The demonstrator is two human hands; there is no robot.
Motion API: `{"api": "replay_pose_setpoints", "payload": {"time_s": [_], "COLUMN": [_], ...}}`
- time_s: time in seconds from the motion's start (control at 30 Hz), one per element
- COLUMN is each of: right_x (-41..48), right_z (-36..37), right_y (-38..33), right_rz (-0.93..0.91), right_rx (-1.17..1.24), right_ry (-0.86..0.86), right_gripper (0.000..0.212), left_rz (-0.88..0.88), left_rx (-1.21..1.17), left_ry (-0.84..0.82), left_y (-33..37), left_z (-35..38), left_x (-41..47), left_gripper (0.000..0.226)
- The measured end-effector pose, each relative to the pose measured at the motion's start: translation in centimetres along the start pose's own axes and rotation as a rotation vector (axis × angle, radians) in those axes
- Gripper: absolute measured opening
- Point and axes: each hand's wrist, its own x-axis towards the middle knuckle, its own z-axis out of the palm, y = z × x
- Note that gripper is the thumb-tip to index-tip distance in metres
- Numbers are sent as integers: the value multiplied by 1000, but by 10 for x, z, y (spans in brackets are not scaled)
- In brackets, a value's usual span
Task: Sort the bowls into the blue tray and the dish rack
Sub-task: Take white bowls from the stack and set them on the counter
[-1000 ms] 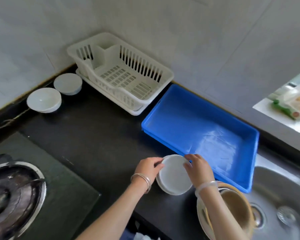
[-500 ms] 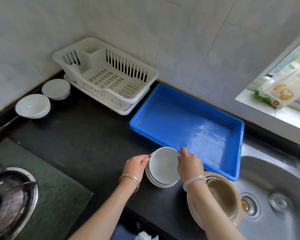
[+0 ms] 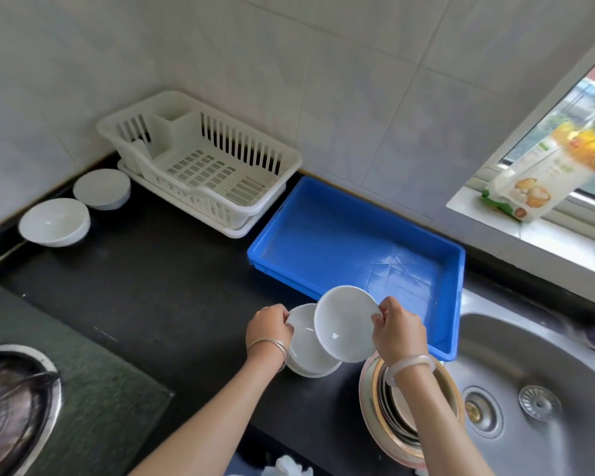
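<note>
The right hand [image 3: 399, 333] pinches the rim of 1 white bowl [image 3: 346, 322], holding it tilted just above the stack of bowls [image 3: 306, 353], which the left hand [image 3: 268, 326] grips by its left rim on the black counter [image 3: 152, 269]. The blue tray [image 3: 323, 235] lies just beyond the hands at 1 o'clock and the dish rack [image 3: 200, 166] at 11 o'clock. 2 more white bowls [image 3: 54, 221] sit side by side at 8 o'clock from the rack.

Black counter [image 3: 145, 286], steel sink [image 3: 547, 355] at right, gas stove [image 3: 100, 389] at left, food packet [image 3: 543, 173] on windowsill [image 3: 564, 238]
</note>
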Motion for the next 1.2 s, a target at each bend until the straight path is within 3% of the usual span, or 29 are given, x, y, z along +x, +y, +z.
{"api": "replay_pose_setpoints", "payload": {"time_s": [0.27,0.57,0.93,1.2], "right_x": [2,24,54,79], "right_z": [-13,-29,51,123], "right_y": [-1,-53,-181,-256], "right_rz": [8,-159,-211,-170], "right_rx": [100,225,330,296], "right_ry": [-2,-45,-383,-468], "right_gripper": [7,11,12,23], "left_rz": [3,-129,-434,-610], "left_rx": [-113,-392,-659,-743], "left_ry": [11,139,435,553], "left_y": [2,-31,-139,-196], "left_z": [-17,-80,-139,-157], "left_x": [6,21,41,73], "left_gripper": [9,16,18,18]}}
